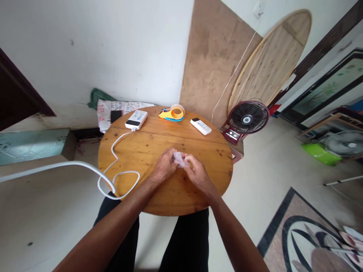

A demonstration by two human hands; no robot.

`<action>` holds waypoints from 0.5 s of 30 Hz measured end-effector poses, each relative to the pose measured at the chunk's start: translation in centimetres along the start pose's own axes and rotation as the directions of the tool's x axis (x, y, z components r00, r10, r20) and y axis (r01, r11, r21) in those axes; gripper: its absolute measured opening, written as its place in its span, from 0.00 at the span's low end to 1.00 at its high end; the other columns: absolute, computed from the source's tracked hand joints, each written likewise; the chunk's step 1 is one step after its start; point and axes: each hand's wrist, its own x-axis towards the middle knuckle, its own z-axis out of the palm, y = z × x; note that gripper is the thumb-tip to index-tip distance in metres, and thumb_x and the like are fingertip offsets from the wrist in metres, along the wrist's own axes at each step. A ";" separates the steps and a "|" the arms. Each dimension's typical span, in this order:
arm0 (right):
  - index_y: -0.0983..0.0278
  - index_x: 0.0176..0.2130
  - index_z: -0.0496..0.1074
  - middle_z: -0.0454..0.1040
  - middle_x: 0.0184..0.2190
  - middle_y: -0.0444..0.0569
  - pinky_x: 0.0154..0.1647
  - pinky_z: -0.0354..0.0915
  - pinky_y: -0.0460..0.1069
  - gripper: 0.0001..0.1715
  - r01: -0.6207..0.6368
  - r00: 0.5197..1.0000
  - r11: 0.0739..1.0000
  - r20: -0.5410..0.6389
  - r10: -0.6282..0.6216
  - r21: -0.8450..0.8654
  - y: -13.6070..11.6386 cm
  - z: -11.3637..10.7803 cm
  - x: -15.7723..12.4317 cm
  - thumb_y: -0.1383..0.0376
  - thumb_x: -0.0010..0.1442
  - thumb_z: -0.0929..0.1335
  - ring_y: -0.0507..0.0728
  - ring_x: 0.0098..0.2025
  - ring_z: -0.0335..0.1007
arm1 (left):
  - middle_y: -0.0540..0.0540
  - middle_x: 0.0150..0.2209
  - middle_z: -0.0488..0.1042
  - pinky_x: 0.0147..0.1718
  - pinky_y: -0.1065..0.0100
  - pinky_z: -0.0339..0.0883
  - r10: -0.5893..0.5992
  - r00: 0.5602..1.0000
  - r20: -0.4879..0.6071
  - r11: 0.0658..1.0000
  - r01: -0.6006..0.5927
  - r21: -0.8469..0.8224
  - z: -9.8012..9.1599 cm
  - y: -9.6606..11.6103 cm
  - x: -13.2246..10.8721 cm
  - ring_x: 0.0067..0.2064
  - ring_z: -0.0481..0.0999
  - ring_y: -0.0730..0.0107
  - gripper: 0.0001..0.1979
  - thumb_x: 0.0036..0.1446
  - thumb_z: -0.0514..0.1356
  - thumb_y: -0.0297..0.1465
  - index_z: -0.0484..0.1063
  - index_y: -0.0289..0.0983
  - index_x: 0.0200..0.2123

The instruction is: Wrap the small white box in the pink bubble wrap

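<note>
Over the middle of the round wooden table (198,190), a small crumpled piece of clear plastic film (178,158) is held between both hands. My left hand (165,164) has its fingers closed on the film's left side. From the right, my right hand (195,170) pinches the same film between thumb and fingers. Whether anything lies inside the film I cannot tell. Beyond the hands, near the far edge, sits an orange and blue tape dispenser (171,113) with a roll of tape.
A white power bank (136,120) with a white cable (115,149) plugged in lies at the back left; the cable loops over the left edge. Another white device (200,126) with a dark end lies at the back right. A fan (248,118) stands beyond the table's right side.
</note>
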 end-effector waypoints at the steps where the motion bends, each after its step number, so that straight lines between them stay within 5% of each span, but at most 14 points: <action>1: 0.59 0.35 0.64 0.72 0.52 0.48 0.50 0.65 0.52 0.04 0.008 1.000 1.000 -0.005 -0.008 -0.009 0.1 0.1 -0.1 0.64 0.63 0.61 0.57 0.53 0.68 | 0.50 0.30 0.68 0.36 0.67 0.66 -0.004 0.999 0.034 1.000 0.005 -0.023 -0.3 0.1 -0.1 0.33 0.68 0.70 0.05 0.48 0.56 0.25 0.66 0.37 0.31; 6: 0.58 0.35 0.64 0.72 0.53 0.50 0.57 0.61 0.56 0.06 0.114 0.993 0.991 -0.027 -0.116 -0.072 0.9 1.0 -0.6 0.66 0.63 0.61 0.57 0.58 0.64 | 0.46 0.43 0.74 0.45 0.64 0.68 0.104 0.983 0.148 0.983 -0.079 -0.163 -1.6 -0.2 -1.1 0.44 0.74 0.67 0.16 0.49 0.56 0.24 0.68 0.37 0.44; 10: 0.59 0.36 0.65 0.69 0.56 0.51 0.61 0.58 0.57 0.09 0.207 0.975 0.966 -0.044 -0.216 -0.158 2.0 1.8 -1.3 0.71 0.61 0.60 0.57 0.62 0.59 | 0.39 0.58 0.67 0.59 0.54 0.59 0.120 0.987 0.108 0.992 -0.115 -0.048 -1.3 -1.0 -1.9 0.60 0.65 0.57 0.22 0.48 0.59 0.25 0.67 0.37 0.49; 15: 0.59 0.38 0.67 0.68 0.57 0.51 0.65 0.55 0.59 0.12 0.238 0.968 0.947 -0.031 -0.251 -0.218 2.6 2.3 -1.4 0.73 0.59 0.60 0.58 0.63 0.57 | 0.38 0.59 0.65 0.61 0.53 0.56 0.150 0.986 0.070 0.988 -0.151 0.016 -0.4 -1.7 -1.6 0.64 0.61 0.57 0.20 0.48 0.58 0.24 0.66 0.36 0.48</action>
